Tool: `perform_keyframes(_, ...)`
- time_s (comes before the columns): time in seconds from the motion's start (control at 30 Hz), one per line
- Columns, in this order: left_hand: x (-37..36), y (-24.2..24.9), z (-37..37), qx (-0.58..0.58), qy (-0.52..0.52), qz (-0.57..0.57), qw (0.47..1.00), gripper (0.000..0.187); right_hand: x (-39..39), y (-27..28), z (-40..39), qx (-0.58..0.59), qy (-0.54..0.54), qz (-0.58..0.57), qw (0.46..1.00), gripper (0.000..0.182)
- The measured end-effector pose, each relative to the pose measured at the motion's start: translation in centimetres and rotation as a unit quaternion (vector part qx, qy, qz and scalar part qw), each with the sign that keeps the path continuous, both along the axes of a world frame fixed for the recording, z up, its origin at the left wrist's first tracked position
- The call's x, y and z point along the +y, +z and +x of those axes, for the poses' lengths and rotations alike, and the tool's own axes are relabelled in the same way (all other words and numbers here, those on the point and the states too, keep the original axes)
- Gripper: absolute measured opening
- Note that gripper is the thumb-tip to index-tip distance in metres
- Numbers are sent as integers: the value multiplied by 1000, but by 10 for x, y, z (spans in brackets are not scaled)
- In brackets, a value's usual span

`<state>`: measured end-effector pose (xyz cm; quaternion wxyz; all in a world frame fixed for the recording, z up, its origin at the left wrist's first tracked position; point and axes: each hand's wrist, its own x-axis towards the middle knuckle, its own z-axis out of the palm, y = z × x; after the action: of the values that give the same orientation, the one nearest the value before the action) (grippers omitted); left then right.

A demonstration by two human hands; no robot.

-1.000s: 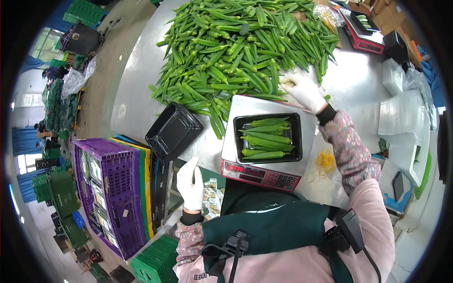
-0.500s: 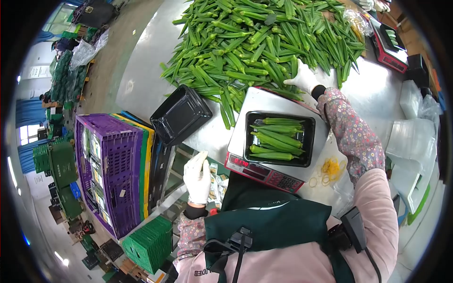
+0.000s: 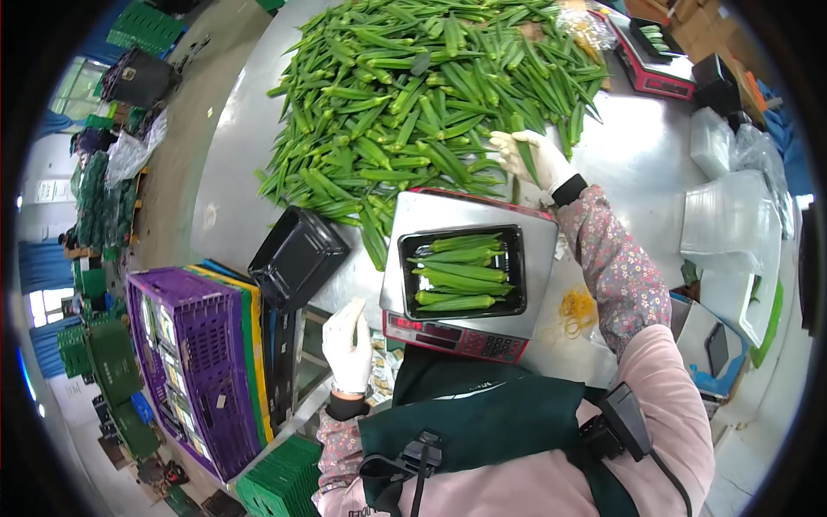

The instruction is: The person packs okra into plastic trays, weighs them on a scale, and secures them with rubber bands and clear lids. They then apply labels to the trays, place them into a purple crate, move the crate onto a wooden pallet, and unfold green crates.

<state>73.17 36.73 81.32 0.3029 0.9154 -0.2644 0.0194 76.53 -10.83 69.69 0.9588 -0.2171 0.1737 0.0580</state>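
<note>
Gap between scale [image 3: 472,212] and left-hand tray [image 3: 297,258], okra [image 3: 405,103] beyond

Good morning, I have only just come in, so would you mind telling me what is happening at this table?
A person in white gloves is handling okra. Their right hand has an okra pod beside the big okra pile, while the left hand appears empty near the table edge. A black tray with several pods in it sits on the scale.

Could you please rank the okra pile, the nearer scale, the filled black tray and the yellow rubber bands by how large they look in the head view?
Largest to smallest:
Okra pile
Nearer scale
Filled black tray
Yellow rubber bands
</note>
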Motion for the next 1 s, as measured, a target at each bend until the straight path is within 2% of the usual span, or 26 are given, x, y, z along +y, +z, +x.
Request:
perform_keyframes(0.13, -9, 0, 1, 2, -15, 8, 1000, 29, 11, 30, -12, -10, 2, -5, 1000, 50)
perform_keyframes(0.23, -11, 1, 5, 3, -13, 10, 1000, 29, 7, 30, -13, -13, 1, -45, 999, 51)
perform_keyframes(0.33, -11, 3, 7, -5, -15, 4, 1000, 28, -17, -5, -12, 54, 35, -336, 940, 44)
perform_keyframes(0.37, -9, 2, 6, -5, -14, 4, 1000, 28, -12, -10, -12, 54, 36, -335, 940, 44)
perform_keyframes(0.4, -8, -1, 5, 1, -8, 8, 1000, 28, -2, -14, -14, 56, 46, -554, 829, 45)
perform_keyframes(0.43, -7, -2, 5, 7, -2, 12, 1000, 28, 4, -18, -15, 53, 54, -740, 669, 48)
perform_keyframes(0.47, -8, -3, 5, 8, -2, 12, 1000, 28, 6, -30, -17, 84, 164, -750, 636, 54)
perform_keyframes(0.5, -8, -4, 5, 11, -5, 10, 1000, 29, 13, -32, -20, 85, 165, -749, 635, 54)
perform_keyframes(0.57, -10, -4, 5, 14, -8, 10, 1000, 29, 28, -36, -21, 58, 201, -866, 454, 55)
perform_keyframes(0.7, -11, -1, 8, 16, -3, 12, 1000, 29, 9, -25, -16, 13, 234, -855, 463, 47)
perform_keyframes(0.77, -11, -1, 10, 17, 1, 10, 1000, 29, -3, -15, -14, 41, 217, -683, 696, 37)
perform_keyframes(0.8, -10, -1, 10, 18, 1, 13, 1000, 30, -6, -4, -14, 24, 194, -596, 779, 33)
perform_keyframes(0.83, -10, -2, 10, 20, 0, 15, 1000, 30, -7, -3, -12, 24, 195, -596, 779, 33)
perform_keyframes(0.9, -10, -4, 11, 22, -4, 16, 1000, 30, -14, -6, -9, 49, 84, -503, 859, 34)
perform_keyframes(0.93, -11, -5, 11, 22, -9, 16, 1000, 30, -12, -15, -5, 61, 31, -539, 840, 30)
perform_keyframes(0.97, -13, -5, 12, 23, -11, 16, 1000, 30, -10, -27, -1, 63, 30, -538, 840, 30)
perform_keyframes(1.0, -16, -5, 13, 18, -15, 15, 1000, 30, -7, -35, 3, 55, 15, -701, 710, 31)
